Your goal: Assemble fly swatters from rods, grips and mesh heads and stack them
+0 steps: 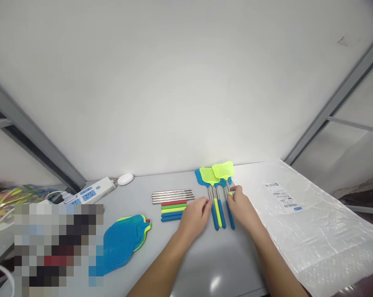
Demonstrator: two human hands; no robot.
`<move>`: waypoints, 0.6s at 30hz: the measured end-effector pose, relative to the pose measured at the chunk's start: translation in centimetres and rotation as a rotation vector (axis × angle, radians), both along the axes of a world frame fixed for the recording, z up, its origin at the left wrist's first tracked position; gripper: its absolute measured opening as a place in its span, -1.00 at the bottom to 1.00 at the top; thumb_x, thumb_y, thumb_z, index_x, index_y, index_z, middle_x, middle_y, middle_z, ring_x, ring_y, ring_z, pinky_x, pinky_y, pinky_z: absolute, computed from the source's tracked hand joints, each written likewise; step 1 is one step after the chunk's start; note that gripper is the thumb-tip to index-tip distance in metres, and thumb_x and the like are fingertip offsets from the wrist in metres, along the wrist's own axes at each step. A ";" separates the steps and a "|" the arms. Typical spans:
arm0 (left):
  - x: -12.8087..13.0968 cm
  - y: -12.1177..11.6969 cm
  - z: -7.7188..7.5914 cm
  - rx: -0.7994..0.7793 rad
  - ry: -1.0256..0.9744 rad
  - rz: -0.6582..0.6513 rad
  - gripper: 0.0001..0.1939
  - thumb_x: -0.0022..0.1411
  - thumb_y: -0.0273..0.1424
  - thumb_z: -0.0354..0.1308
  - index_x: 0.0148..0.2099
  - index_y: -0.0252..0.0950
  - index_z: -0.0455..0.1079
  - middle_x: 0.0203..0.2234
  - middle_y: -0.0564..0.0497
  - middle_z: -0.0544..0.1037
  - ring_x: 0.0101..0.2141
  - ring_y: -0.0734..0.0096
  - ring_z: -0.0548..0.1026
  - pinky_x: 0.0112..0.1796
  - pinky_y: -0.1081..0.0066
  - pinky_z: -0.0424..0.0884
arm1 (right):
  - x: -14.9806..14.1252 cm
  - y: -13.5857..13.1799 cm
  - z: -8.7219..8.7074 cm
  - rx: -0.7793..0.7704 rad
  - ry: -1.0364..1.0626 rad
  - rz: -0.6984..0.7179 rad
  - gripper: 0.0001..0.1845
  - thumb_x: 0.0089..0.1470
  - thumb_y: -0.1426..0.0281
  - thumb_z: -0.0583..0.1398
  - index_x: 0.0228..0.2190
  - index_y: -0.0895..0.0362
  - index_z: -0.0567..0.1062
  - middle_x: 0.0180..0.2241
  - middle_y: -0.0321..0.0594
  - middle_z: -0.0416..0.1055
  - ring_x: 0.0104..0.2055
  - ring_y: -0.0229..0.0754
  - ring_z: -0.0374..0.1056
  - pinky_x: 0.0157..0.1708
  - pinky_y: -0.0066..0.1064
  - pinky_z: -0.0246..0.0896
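Several assembled fly swatters lie side by side, with blue or yellow mesh heads toward the wall and metal shafts running to coloured handles. My right hand (pixel 240 204) is closed around the yellow handle of the rightmost yellow fly swatter (pixel 224 170), whose head overlaps the others. Beside the leftmost swatter's blue handle (pixel 215 216) is my left hand (pixel 195 218), its fingers curled together; what they grip, if anything, is hidden. Left of that hand are loose red, green, yellow and blue handles (pixel 170 211) in a row, below several metal rods (pixel 170 196).
A stack of loose swatter heads (pixel 121 243), blue on top, lies at the left of the grey table (pixel 161 264). Behind it are a power strip (pixel 92 193) and a white oval device (pixel 125 179). Clear plastic wrapping with a label (pixel 282 196) covers the right side.
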State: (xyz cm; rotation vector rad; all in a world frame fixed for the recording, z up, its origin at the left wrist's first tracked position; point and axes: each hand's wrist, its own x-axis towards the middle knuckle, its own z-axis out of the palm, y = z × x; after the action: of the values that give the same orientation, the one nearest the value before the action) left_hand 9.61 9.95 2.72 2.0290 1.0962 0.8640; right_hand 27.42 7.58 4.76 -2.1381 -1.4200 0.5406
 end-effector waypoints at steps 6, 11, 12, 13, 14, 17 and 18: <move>0.5 -0.7 -1.0 0.018 0.162 -0.085 -0.74 0.38 -0.23 -0.10 -0.20 -0.18 0.38 -0.36 -0.02 0.54 -0.38 0.29 0.46 -0.41 0.40 0.19 | -1.1 1.4 -0.5 -0.006 -0.099 -0.007 -0.75 0.18 0.43 -0.05 -0.10 0.18 0.27 -0.29 -0.03 0.47 -0.26 -0.05 0.42 -0.34 -0.37 0.13; 0.4 -0.3 -1.0 0.011 0.226 -0.099 -0.76 0.39 -0.25 -0.13 -0.09 -0.18 0.32 -0.32 -0.03 0.54 -0.38 0.28 0.48 -0.43 0.41 0.18 | -1.9 1.4 -0.9 -0.038 -0.173 0.027 -0.79 0.20 0.42 -0.03 -0.14 0.18 0.30 -0.27 -0.05 0.45 -0.24 -0.07 0.40 -0.33 -0.38 0.09; 0.4 -0.3 -1.1 0.009 0.237 -0.102 -0.77 0.40 -0.25 -0.13 -0.10 -0.18 0.31 -0.32 -0.03 0.54 -0.37 0.28 0.48 -0.43 0.41 0.17 | -2.0 1.3 -1.0 -0.051 -0.186 0.034 -0.79 0.20 0.42 -0.01 -0.15 0.18 0.32 -0.26 -0.05 0.45 -0.22 -0.07 0.40 -0.32 -0.38 0.09; 0.4 -0.3 -1.1 0.007 0.249 -0.105 -0.77 0.40 -0.26 -0.13 -0.10 -0.18 0.31 -0.32 -0.03 0.54 -0.37 0.28 0.48 -0.43 0.41 0.17 | -2.1 1.3 -1.1 -0.064 -0.199 0.040 -0.80 0.20 0.42 0.01 -0.16 0.19 0.33 -0.25 -0.04 0.44 -0.21 -0.06 0.39 -0.31 -0.38 0.09; 0.4 -0.3 -1.1 0.006 0.261 -0.109 -0.78 0.40 -0.26 -0.14 -0.11 -0.18 0.30 -0.31 -0.03 0.54 -0.37 0.28 0.48 -0.43 0.41 0.16 | -2.1 1.3 -1.2 -0.077 -0.211 0.043 -0.80 0.19 0.42 0.01 -0.17 0.19 0.34 -0.25 -0.03 0.44 -0.20 -0.06 0.39 -0.30 -0.38 0.09; 0.6 -0.4 -1.2 0.006 0.296 -0.125 -0.79 0.39 -0.28 -0.12 -0.10 -0.19 0.30 -0.30 -0.03 0.54 -0.36 0.29 0.48 -0.43 0.40 0.15 | -2.1 1.3 -1.5 -0.101 -0.246 0.052 -0.80 0.20 0.43 0.01 -0.19 0.21 0.38 -0.23 0.00 0.42 -0.18 -0.05 0.39 -0.28 -0.36 0.09; 0.7 -0.4 -1.1 0.008 0.306 -0.132 -0.80 0.39 -0.28 -0.11 -0.09 -0.19 0.29 -0.30 -0.03 0.53 -0.36 0.29 0.48 -0.43 0.40 0.15 | -2.0 1.3 -1.7 -0.105 -0.256 0.055 -0.79 0.21 0.43 0.00 -0.20 0.22 0.39 -0.22 0.01 0.42 -0.18 -0.05 0.38 -0.27 -0.36 0.09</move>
State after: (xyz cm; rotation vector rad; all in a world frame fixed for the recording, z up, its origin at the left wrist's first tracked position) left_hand 10.28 9.53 1.58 2.2638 1.1034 0.5023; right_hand 25.41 8.84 3.10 -2.3245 -1.6226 0.3792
